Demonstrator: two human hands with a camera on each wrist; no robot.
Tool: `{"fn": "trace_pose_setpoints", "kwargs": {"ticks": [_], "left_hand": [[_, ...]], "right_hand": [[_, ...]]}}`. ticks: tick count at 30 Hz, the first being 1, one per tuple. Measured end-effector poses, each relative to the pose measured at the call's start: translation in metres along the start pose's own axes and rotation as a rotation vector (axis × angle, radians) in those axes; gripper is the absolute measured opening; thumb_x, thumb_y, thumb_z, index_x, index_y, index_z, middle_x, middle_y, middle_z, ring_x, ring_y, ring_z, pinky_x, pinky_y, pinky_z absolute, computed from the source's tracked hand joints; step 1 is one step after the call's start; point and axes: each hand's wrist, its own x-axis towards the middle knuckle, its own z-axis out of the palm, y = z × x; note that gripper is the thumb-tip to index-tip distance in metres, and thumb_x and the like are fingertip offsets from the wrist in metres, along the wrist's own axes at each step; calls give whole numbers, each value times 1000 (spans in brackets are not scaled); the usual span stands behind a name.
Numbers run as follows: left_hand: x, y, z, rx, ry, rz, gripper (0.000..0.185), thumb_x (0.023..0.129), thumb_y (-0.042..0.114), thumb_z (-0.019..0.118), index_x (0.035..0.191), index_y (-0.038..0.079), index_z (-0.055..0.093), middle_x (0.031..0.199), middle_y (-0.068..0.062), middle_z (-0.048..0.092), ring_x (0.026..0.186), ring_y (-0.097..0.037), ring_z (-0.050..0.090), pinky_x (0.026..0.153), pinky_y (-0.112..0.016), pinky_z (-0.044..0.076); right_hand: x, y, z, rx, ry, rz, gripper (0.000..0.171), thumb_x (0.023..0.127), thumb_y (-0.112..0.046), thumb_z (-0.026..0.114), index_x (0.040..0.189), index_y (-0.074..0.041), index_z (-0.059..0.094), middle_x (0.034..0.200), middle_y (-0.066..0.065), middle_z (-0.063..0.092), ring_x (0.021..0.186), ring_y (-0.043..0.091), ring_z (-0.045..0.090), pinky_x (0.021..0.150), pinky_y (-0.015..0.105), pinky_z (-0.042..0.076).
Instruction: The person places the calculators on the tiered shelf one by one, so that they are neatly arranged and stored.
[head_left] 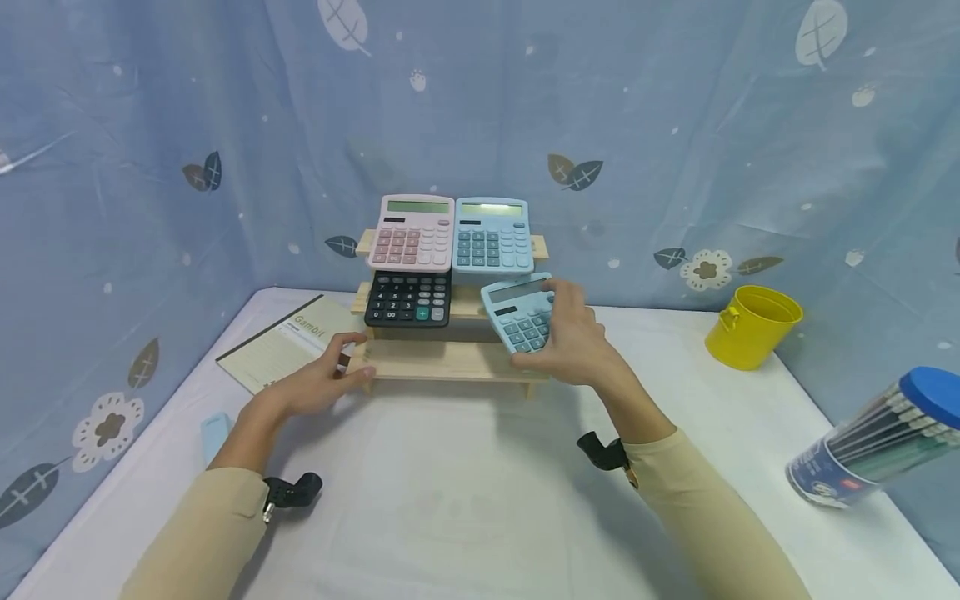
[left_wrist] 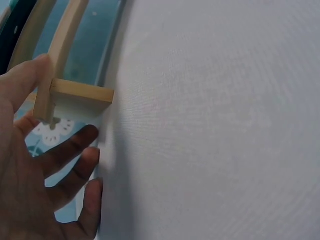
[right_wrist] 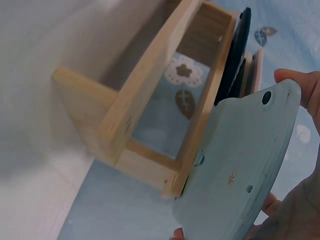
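My right hand (head_left: 576, 340) grips a light blue calculator (head_left: 519, 310) by its right side, tilted over the middle step of a wooden tiered rack (head_left: 450, 360). In the right wrist view the calculator's plain back (right_wrist: 235, 160) shows, its lower edge right at the step. At the rack's lowest step my left hand (head_left: 318, 385) pinches the left end, thumb on the plank and other fingers spread below. A black calculator (head_left: 408, 300) leans on the middle step. Above it, a pink calculator (head_left: 414, 233) and another light blue calculator (head_left: 492, 237) stand side by side on the top step.
A notepad (head_left: 281, 346) lies left of the rack, and a light blue object (head_left: 215, 435) sits partly behind the left forearm. On the right stand a yellow bucket (head_left: 750, 329) and a tub of pencils (head_left: 832, 471) with a blue lid. Patterned curtain (head_left: 480, 100) surrounds the table.
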Motion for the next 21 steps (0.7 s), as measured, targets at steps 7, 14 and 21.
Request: {"fn": "trace_pose_setpoints", "kwargs": {"ticks": [7,14,21], "left_hand": [[0,-2,2,-2,6,14,79,102,64,48,159,27,9,150,-32,39,138,-49,44,108,-64,39],[-1,-1,1,-3,14,29,79,103,63,47,160,26,7,150,-33,38,139,-50,43,109,-65,38],[-1,-3,0,-1,12,10,80,102,64,47,160,27,7,150,-33,38,139,-51,42,108,-66,38]], "right_hand": [[4,-7,14,-41,36,9,93,70,-44,82,146,-11,39,149,18,37,115,40,43,94,57,38],[10,-12,23,-55,89,24,80,73,-49,81,138,-13,53,153,19,40,127,45,42,99,62,38],[14,-19,26,-89,14,10,97,74,-62,84,151,-15,49,164,16,28,137,47,36,100,61,45]]}}
